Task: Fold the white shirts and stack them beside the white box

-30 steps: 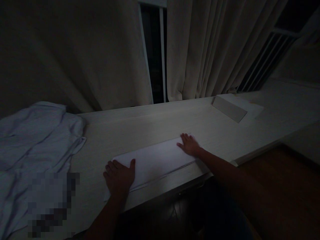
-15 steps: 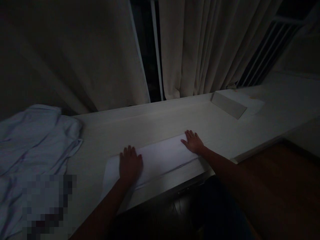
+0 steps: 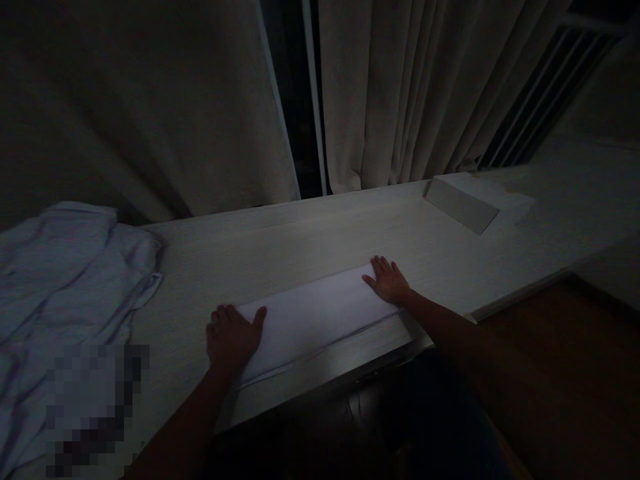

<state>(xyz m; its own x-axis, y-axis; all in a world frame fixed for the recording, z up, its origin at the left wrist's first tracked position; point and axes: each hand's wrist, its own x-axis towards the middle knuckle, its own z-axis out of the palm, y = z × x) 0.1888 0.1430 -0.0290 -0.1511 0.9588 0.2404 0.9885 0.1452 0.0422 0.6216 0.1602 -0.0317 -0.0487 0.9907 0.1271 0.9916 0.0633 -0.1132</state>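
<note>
A white folded cloth lies flat in a long band on the pale tabletop, with layered edges showing along its near side. Over its left end rests my left hand, palm down, thumb out to the right and fingers stretched. That hand hides the cloth's left end. At the opposite end my right hand lies flat on the cloth, fingers spread and pointing away from me. Neither hand grips anything.
A crumpled light garment or sheet lies on the left. At the back right stands a low grey board or box, a pale sheet beside it. Curtains hang behind the table; its front edge is near me.
My left hand has slid left along the cloth to its left end, and the loose part that stuck out there no longer shows. My right hand has stayed in place.
</note>
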